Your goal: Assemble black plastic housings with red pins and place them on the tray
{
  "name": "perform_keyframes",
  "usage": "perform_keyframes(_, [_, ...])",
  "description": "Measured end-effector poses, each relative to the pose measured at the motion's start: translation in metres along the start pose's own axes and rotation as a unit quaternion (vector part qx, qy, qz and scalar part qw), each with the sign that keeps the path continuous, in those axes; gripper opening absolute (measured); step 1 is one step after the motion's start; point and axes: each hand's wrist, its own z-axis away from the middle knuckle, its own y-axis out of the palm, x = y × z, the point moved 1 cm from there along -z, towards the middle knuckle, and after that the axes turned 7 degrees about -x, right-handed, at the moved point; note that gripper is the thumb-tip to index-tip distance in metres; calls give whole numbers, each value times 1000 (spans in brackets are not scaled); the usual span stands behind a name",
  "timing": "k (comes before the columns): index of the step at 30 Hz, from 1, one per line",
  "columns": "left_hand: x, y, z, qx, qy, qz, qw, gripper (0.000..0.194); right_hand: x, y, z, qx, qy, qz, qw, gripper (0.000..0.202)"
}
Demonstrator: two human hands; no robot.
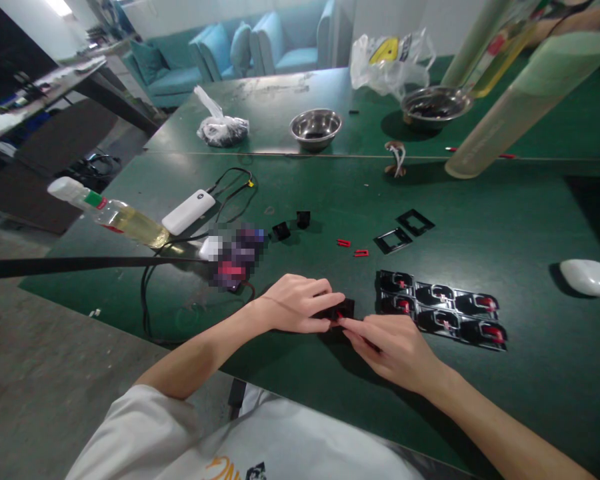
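Observation:
Between my hands is a small black plastic part [348, 308] with a bit of red in it. My left hand [300, 303] grips it from the left, thumb below and fingers on top. From the right, my right hand [385, 340] brings its fingertips to the red bit, thumb and index pressed together; whether it pinches the red bit is hidden. To the right lie joined black assemblies [443, 307] with red pieces inside. Beyond them are two flat black frames [393, 240]. Two small red clips [361, 253] and two black blocks [281, 231] sit farther up the table.
At left are an oil bottle [130, 223], a white power bank [189, 211] with cables, and a blurred phone [240, 257]. Steel bowls [316, 128], a knotted bag [223, 131] and a tall tumbler [525, 107] stand farther back. A white mouse [590, 277] rests at right.

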Motion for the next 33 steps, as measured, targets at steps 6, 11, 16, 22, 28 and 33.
perform_keyframes(6, [0, 0, -1, -9, 3, 3, 1000, 36, 0, 1, 0, -5, -3, 6, 1000, 20])
perform_keyframes(11, [0, 0, -1, -14, 4, 6, 1000, 35, -1, 1, 1, 3, 8, 1, 1000, 21])
perform_keyframes(16, [-1, -1, -1, -17, 3, 2, 1000, 34, -1, 2, 1, 5, 14, -8, 1000, 20])
perform_keyframes(22, [0, 0, -1, -20, 8, 2, 1000, 33, -2, 2, 0, 8, 20, -13, 1000, 20])
perform_keyframes(28, [0, 2, 0, -19, 8, 2, 1000, 34, -2, 4, 0, 9, 29, -18, 999, 20])
perform_keyframes(33, [1, 2, 0, -10, 3, 1, 1000, 35, -2, 4, 0, 12, 35, -18, 999, 21])
